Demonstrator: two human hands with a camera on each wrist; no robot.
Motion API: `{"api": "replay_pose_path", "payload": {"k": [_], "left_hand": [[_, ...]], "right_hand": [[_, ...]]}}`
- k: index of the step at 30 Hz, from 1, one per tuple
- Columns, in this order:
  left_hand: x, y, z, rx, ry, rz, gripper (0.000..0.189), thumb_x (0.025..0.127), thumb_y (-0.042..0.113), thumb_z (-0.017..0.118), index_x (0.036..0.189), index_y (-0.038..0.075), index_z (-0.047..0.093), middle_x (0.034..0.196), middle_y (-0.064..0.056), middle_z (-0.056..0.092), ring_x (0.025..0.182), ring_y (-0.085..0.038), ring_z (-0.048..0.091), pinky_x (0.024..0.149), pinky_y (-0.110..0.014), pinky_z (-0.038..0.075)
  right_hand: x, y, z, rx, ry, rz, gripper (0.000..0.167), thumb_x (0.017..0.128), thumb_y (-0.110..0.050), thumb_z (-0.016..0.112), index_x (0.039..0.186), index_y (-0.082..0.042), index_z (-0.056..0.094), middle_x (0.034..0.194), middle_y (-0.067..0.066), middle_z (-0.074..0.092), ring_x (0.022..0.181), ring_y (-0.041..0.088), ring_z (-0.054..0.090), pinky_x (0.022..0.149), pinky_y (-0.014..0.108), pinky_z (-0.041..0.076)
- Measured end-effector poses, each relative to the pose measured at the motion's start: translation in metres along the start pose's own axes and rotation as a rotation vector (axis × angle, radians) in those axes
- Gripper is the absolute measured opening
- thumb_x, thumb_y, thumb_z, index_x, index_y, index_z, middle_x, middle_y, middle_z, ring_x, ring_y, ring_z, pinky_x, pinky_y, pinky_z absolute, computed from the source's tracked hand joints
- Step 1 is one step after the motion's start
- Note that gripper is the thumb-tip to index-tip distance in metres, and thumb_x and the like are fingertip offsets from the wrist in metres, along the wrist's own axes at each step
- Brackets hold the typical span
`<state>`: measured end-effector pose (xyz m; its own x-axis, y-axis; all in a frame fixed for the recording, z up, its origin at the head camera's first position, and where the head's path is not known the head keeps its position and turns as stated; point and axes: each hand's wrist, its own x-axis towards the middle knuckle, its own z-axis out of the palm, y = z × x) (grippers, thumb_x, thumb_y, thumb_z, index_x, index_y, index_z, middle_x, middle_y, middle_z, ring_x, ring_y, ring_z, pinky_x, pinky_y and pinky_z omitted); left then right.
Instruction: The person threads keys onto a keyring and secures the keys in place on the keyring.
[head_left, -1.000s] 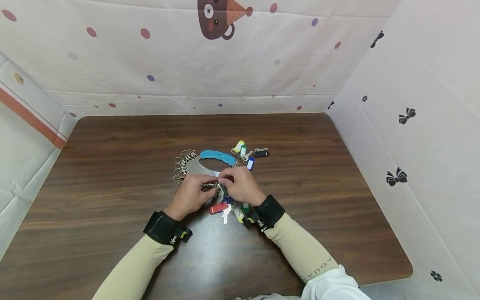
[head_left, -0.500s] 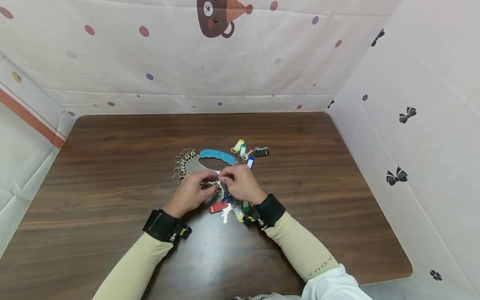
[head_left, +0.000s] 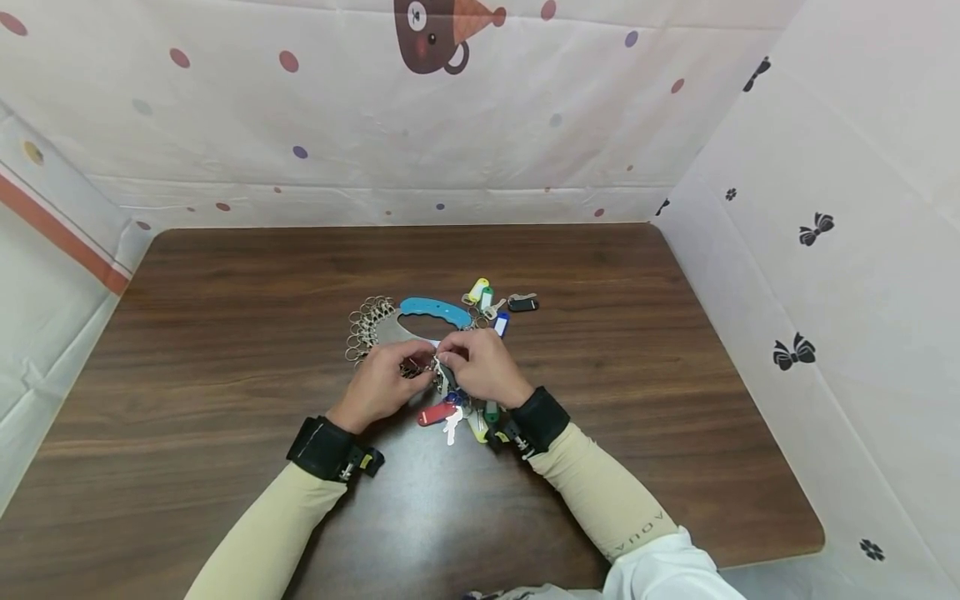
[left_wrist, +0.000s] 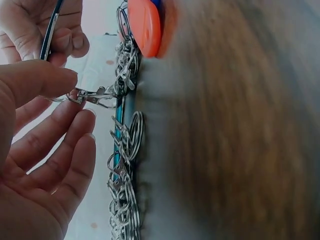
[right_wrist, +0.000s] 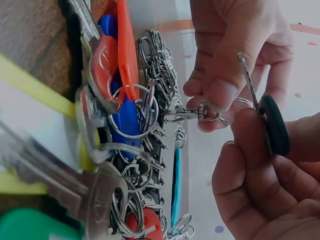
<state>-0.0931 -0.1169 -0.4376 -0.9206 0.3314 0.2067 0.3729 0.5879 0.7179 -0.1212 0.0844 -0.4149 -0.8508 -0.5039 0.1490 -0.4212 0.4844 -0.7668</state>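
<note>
Between thumb and fingers, my left hand (head_left: 382,385) pinches the swivel end of a small metal snap clasp (right_wrist: 182,115), which reaches out from the rim of a key holder. My right hand (head_left: 487,371) grips a key (right_wrist: 248,80) with a dark tag (right_wrist: 276,125), its fingertips right beside the left ones. A thin split ring (right_wrist: 242,101) shows between the two hands, partly hidden by fingers. The key holder is a curved grey plate (head_left: 392,332) with a light blue handle (head_left: 435,311), and clasps with rings (left_wrist: 135,135) line its edge.
Below my hands hang a red tag (head_left: 437,414), a silver key (head_left: 452,425) and a yellow tag (head_left: 477,427). Beyond the right hand lie a yellow tag (head_left: 478,289), a blue tag (head_left: 501,324) and a black tag (head_left: 522,305) on the brown table (head_left: 637,350).
My hands stay together at the same spot over the key holder, with only slight shifts of the left fingers around the clasp. The surrounding keys and tags lie as before.
</note>
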Motion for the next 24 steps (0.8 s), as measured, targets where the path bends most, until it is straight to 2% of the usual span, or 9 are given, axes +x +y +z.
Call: {"api": "replay_pose_path", "payload": {"k": [6, 12, 18, 24], "left_hand": [[0.0002, 0.001, 0.0005, 0.041, 0.011, 0.003, 0.025, 0.091, 0.012, 0.078, 0.115, 0.004, 0.078, 0.109, -0.013, 0.079, 0.098, -0.026, 0.074, 0.084, -0.046, 0.061], [0.001, 0.0036, 0.0007, 0.038, -0.011, -0.011, 0.027, 0.091, 0.011, 0.077, 0.117, 0.004, 0.076, 0.109, -0.012, 0.078, 0.095, -0.024, 0.074, 0.082, -0.044, 0.062], [0.0011, 0.0026, 0.0031, 0.027, 0.017, 0.012, 0.025, 0.089, 0.008, 0.079, 0.113, 0.005, 0.076, 0.106, -0.011, 0.079, 0.093, -0.024, 0.075, 0.081, -0.043, 0.062], [-0.0004, 0.0, 0.0025, 0.058, 0.037, 0.043, 0.025, 0.089, 0.012, 0.081, 0.112, 0.004, 0.078, 0.11, -0.012, 0.08, 0.101, -0.027, 0.075, 0.087, -0.046, 0.061]], "right_hand": [[-0.0012, -0.0008, -0.0003, 0.004, -0.011, 0.016, 0.013, 0.1, -0.005, 0.066, 0.096, -0.004, 0.079, 0.077, 0.005, 0.069, 0.064, 0.011, 0.05, 0.058, 0.021, 0.038], [-0.0005, 0.0003, 0.0013, 0.007, 0.001, 0.005, 0.014, 0.1, -0.005, 0.066, 0.094, -0.005, 0.079, 0.078, 0.006, 0.069, 0.064, 0.011, 0.051, 0.059, 0.021, 0.039], [0.0009, 0.002, 0.0028, 0.001, 0.015, -0.002, 0.013, 0.099, -0.005, 0.067, 0.093, -0.006, 0.079, 0.08, 0.005, 0.072, 0.066, 0.009, 0.053, 0.06, 0.021, 0.041], [0.0012, 0.0022, 0.003, -0.009, 0.017, -0.014, 0.012, 0.098, -0.003, 0.068, 0.092, -0.005, 0.078, 0.078, 0.006, 0.071, 0.064, 0.01, 0.052, 0.059, 0.021, 0.04]]}}
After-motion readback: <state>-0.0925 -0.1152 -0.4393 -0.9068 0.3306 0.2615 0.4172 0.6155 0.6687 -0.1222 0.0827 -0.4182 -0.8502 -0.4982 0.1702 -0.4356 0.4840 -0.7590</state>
